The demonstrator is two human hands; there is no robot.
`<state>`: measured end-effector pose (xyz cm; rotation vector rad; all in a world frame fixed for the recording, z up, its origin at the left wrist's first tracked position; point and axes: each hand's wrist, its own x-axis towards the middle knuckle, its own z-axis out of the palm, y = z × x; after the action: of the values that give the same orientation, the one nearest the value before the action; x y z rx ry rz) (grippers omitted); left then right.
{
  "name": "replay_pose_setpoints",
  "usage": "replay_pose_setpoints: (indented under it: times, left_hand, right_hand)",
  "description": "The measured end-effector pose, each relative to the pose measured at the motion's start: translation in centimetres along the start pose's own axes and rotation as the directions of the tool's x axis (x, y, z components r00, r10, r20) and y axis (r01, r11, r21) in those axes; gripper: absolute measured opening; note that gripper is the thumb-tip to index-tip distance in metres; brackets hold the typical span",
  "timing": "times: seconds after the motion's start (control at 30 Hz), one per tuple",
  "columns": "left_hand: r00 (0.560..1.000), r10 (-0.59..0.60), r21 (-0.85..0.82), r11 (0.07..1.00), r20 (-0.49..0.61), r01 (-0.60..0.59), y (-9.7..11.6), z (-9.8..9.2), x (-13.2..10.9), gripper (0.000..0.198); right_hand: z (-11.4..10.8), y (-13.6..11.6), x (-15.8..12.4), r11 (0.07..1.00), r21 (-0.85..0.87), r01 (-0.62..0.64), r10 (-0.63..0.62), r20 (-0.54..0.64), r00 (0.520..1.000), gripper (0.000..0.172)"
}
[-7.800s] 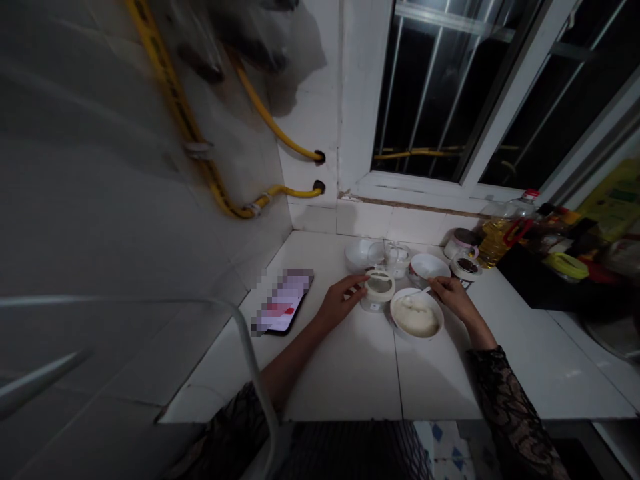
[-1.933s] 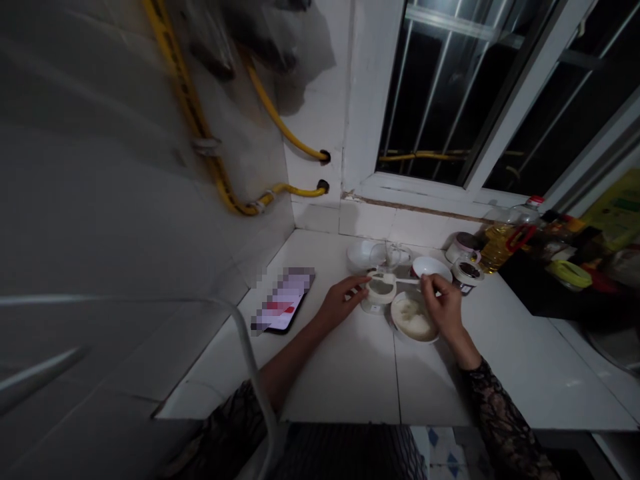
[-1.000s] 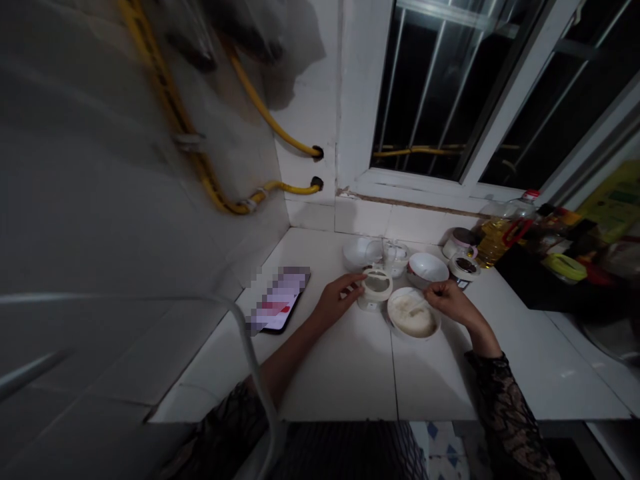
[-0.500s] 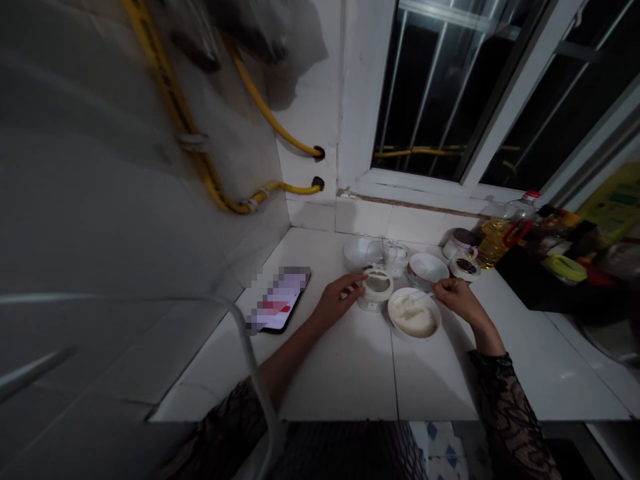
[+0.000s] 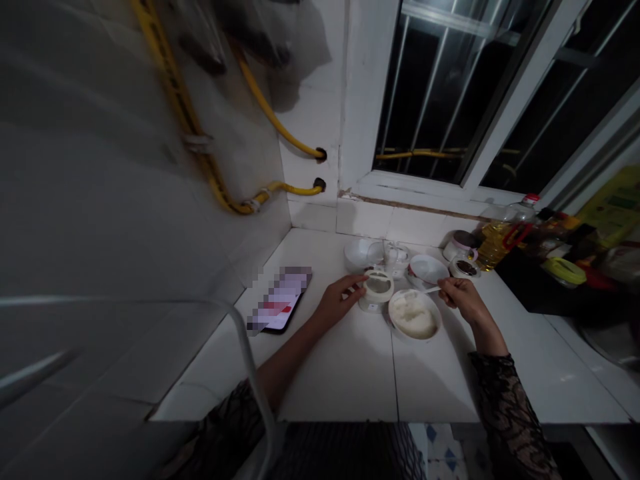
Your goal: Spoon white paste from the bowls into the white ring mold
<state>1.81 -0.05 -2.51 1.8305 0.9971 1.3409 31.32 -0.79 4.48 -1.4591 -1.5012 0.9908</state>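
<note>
My left hand (image 5: 339, 303) holds the left rim of a small round jar (image 5: 374, 307) with a pale ring at its top, fingers bent against the edge. In my right hand (image 5: 463, 298) the handle of a white spoon (image 5: 431, 290) is pinched. The spoon points left over the far edge of a white bowl (image 5: 438, 332), which holds a pale, creamy white mass with a scooped hollow. The bowl stands just right of the jar. Behind them are an empty-looking white bowl (image 5: 428, 269), a clear bowl (image 5: 357, 255) and a clear container (image 5: 397, 257).
A phone (image 5: 287, 303) with a lit screen lies left on the white tiled counter (image 5: 340, 373). At the right are lidded jars (image 5: 465, 268), an oil bottle (image 5: 495, 243) and a dark box (image 5: 525, 280) of kitchen goods. The wall and window (image 5: 425, 100) bound the back.
My right hand has moved slightly to the right, drawing the spoon back from the middle of the bowl towards its edge. My left hand stays at the jar.
</note>
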Motion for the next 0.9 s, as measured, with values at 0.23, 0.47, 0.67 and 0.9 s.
replay_pose_setpoints:
  times: [0.23, 0.47, 0.67, 0.9]
  left_hand:
    - [1.0, -0.006, -0.008, 1.0, 0.003, 0.006, -0.2, 0.1, 0.0, 0.031]
    - [1.0, -0.011, -0.008, 1.0, 0.006, 0.011, -0.4, 0.0, 0.0, 0.032]
    - [1.0, 0.005, 0.003, 1.0, 0.01, -0.005, -0.2, 0.0, 0.0, 0.031]
    - [1.0, 0.01, -0.002, 1.0, -0.001, -0.01, -0.2, 0.0, 0.0, 0.03]
  right_hand:
    - [2.3, -0.9, -0.2, 0.991, 0.076, 0.111, -0.101, -0.123, 0.987, 0.048]
    - [5.9, -2.0, -1.6, 0.813, -0.334, 0.477, -0.556, -0.205, 0.805, 0.042]
    - [6.8, -2.4, -2.2, 0.391, -0.617, 0.683, -0.78, 0.172, 0.602, 0.032]
    - [3.2, -1.6, -1.5, 0.788, -0.392, 0.475, -0.565, -0.153, 0.811, 0.042]
